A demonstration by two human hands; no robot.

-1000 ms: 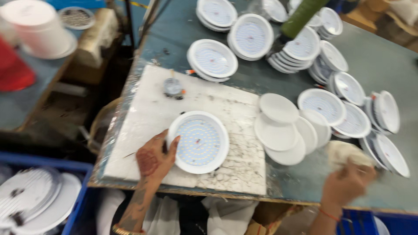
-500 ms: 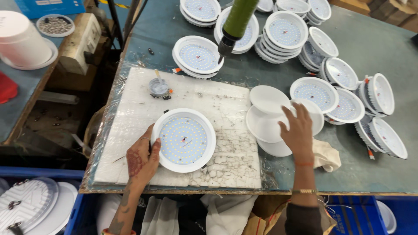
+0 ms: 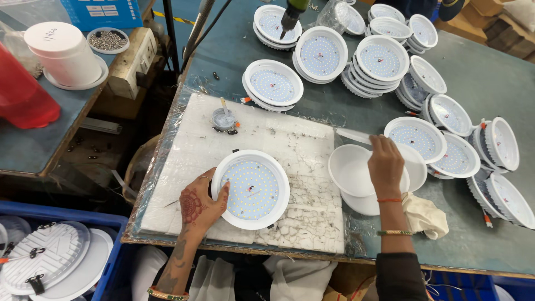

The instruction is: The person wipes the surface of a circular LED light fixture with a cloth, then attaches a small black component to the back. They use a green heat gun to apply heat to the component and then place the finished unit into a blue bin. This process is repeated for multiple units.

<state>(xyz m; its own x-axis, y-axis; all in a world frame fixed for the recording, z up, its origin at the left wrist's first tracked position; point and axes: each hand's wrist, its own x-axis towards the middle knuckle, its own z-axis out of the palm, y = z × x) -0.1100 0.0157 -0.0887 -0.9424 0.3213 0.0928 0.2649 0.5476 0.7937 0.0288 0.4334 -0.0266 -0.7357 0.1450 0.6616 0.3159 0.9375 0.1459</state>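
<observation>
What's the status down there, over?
Left hand steadying round LED panel on white foam pad. Right hand on stack of white covers. Nothing blocking either.

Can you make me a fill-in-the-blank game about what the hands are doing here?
1. The left hand touches the rim of a round white ____ lamp dotted with tiny yellow lights.
2. That lamp lies on a cracked white ____ pad.
3. The right hand rests on a stack of plain white ____ covers.
4. A cream-coloured ____ lies beside the right wrist.

Missing words: panel; foam; round; cloth
</observation>
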